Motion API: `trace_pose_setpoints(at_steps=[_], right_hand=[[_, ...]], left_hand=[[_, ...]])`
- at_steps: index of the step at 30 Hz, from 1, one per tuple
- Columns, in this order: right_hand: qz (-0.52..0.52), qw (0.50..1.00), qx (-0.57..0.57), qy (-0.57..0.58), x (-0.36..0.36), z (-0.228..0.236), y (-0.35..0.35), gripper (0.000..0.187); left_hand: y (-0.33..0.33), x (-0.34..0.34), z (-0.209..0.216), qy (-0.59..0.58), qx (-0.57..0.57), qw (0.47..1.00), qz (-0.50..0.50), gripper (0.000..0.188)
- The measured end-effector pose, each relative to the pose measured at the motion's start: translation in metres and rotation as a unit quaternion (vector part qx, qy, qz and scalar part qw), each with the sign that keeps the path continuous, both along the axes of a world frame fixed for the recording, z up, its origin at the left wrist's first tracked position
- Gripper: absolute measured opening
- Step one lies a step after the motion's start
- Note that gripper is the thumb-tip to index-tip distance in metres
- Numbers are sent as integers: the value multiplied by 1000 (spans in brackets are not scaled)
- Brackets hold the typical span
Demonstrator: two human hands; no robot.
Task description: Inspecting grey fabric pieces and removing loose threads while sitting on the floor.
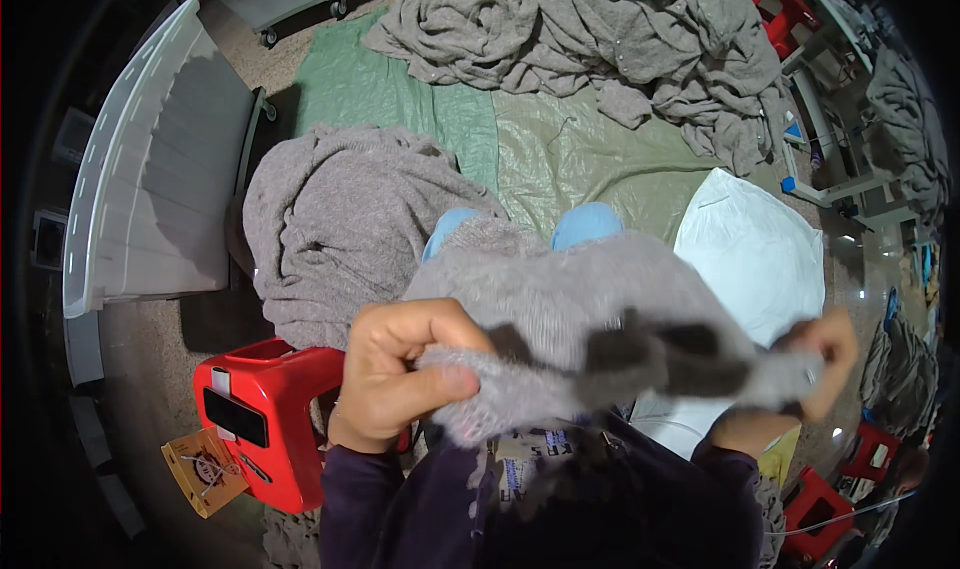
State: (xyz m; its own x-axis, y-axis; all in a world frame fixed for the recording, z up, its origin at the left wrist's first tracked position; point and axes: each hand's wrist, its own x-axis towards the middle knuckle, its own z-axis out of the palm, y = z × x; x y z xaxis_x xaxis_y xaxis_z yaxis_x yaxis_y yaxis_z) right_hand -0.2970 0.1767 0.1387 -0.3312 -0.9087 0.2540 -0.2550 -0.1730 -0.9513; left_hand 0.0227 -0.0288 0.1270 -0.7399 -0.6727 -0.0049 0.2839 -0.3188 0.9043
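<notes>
A piece of grey knitted fabric (590, 289) is stretched out in front of me across my lap, its near edge lifted and partly smeared by motion. My left hand (410, 369) pinches one end of that edge between thumb and fingers. At the other end, my right hand (825, 359) is closed on the fabric, though blurred. Dark shadows fall on the cloth between the two hands. Past its far edge show my light-blue-covered knees (587, 225).
A heap of grey knit (350, 219) lies at the left, a larger pile (640, 39) at the far side on green sheeting (350, 79). A white bag (755, 249) is at right. A red stool (285, 419) holding a phone (236, 416) and a grey bin (170, 169) stand left.
</notes>
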Motion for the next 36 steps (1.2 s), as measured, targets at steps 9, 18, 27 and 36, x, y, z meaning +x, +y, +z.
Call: trace_pose_setpoints(at_steps=[9, 18, 27, 36], right_hand=[[43, 930, 197, 306, 38, -108, -74, 29], [151, 986, 58, 32, 123, -126, -165, 16], [98, 989, 108, -16, 129, -141, -170, 9], [107, 992, 49, 46, 129, -139, -169, 5]], left_hand=[[-15, -12, -112, -93, 121, 987, 46, 13], [-13, -16, -129, -90, 126, 986, 59, 9], [-19, -20, -140, -123, 125, 982, 65, 11], [-13, -33, -150, -53, 142, 972, 182, 14]])
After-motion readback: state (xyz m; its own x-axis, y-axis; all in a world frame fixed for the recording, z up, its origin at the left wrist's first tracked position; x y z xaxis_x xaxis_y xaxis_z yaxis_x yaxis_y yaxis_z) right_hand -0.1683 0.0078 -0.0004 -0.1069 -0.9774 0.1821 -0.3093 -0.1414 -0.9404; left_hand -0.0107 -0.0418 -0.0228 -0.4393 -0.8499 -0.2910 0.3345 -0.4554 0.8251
